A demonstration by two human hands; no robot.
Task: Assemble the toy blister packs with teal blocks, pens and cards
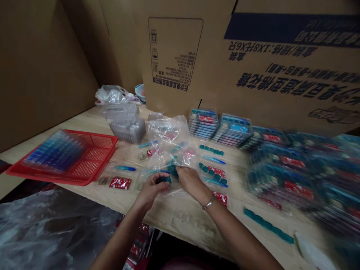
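My left hand (153, 189) is curled around a few small teal blocks (165, 180), held just over the near edge of a clear plastic bag (171, 129). My right hand (192, 182) reaches into the bag's mouth from the right, fingers bent and closed on teal blocks (172, 171) there; how many is hidden. Around the bag lie clear trays holding red dotted packets (120, 183), blue pens (125, 168) and rows of teal blocks (211, 150). Closer to me is a clear moulded tray (194, 225) without blocks.
A red plastic basket (98, 165) with blue pens is at left, beside stacked clear trays (126, 125). Filled packs (203, 127) stand in stacks along the back and right. A tall cardboard box (174, 48) walls the rear. One teal row (268, 225) lies front right.
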